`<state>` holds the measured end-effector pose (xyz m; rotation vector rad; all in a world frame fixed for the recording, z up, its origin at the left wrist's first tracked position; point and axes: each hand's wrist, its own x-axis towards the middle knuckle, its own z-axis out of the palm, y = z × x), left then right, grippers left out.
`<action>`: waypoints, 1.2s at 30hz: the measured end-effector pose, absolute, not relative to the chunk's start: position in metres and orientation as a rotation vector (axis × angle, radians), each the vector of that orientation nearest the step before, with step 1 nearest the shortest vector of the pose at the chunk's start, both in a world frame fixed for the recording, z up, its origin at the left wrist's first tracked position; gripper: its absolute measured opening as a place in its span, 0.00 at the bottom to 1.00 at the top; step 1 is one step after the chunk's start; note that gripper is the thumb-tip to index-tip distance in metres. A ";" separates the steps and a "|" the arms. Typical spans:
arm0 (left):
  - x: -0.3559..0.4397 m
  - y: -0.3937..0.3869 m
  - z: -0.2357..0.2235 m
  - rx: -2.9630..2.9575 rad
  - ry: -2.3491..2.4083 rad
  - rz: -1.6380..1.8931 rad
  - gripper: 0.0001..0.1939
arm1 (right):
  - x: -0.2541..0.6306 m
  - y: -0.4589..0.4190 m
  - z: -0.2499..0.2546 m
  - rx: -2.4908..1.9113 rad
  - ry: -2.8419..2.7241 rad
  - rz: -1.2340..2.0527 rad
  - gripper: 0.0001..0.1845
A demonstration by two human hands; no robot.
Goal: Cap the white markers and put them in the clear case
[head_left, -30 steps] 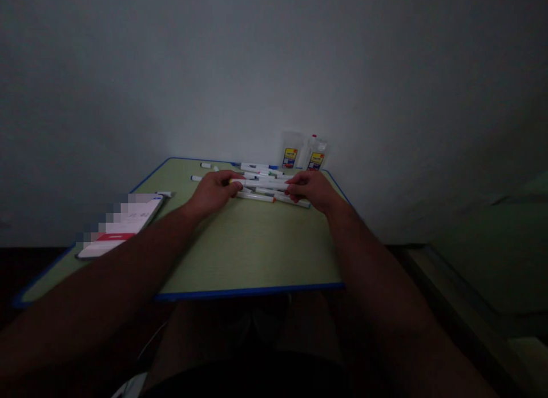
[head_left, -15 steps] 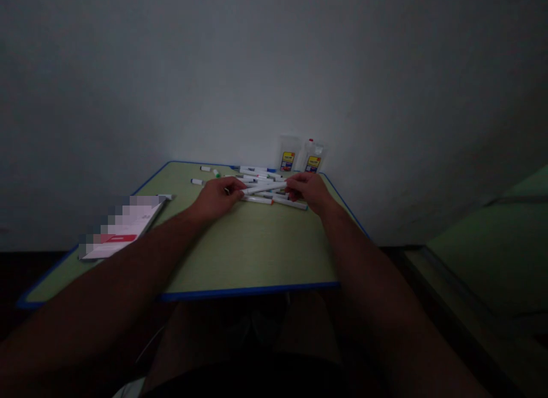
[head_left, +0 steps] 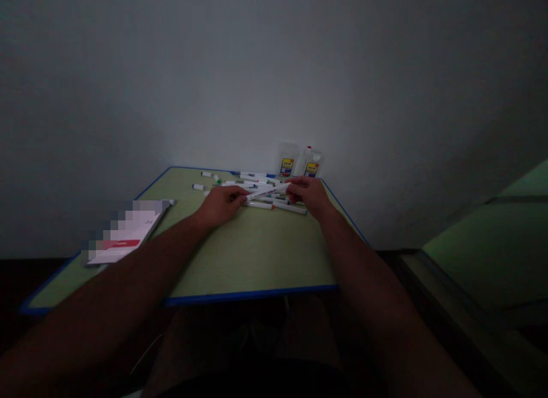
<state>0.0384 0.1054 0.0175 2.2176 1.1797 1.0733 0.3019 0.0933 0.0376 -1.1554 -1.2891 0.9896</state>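
Observation:
A white marker [head_left: 268, 192] is held slanted between both hands above a pile of white markers [head_left: 261, 181] on the green table [head_left: 240, 255]. My left hand [head_left: 220, 205] pinches the marker's lower left end, fingers closed. My right hand [head_left: 309, 193] grips its upper right end, fingers curled. More markers [head_left: 280, 205] lie just under and in front of the hands. Loose caps [head_left: 198, 187] lie to the left of the pile.
Two clear bottles [head_left: 299, 163] with yellow labels stand against the wall at the table's back right. A phone with a lit screen [head_left: 126, 231] lies at the left edge. The table has a blue rim [head_left: 248, 295]. Another green surface [head_left: 492, 244] is at the right.
The marker held level between both hands has been tilted, its right end raised. Both hands stay at the pile; the view has shifted slightly.

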 end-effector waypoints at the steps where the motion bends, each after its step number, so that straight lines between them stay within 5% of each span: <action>1: 0.039 0.105 0.018 2.213 1.184 1.071 0.14 | 0.302 0.094 0.037 -1.148 -1.288 0.986 0.13; 36: 0.046 0.104 0.015 2.388 1.244 0.829 0.15 | 0.289 0.097 0.064 -1.228 -1.186 0.944 0.02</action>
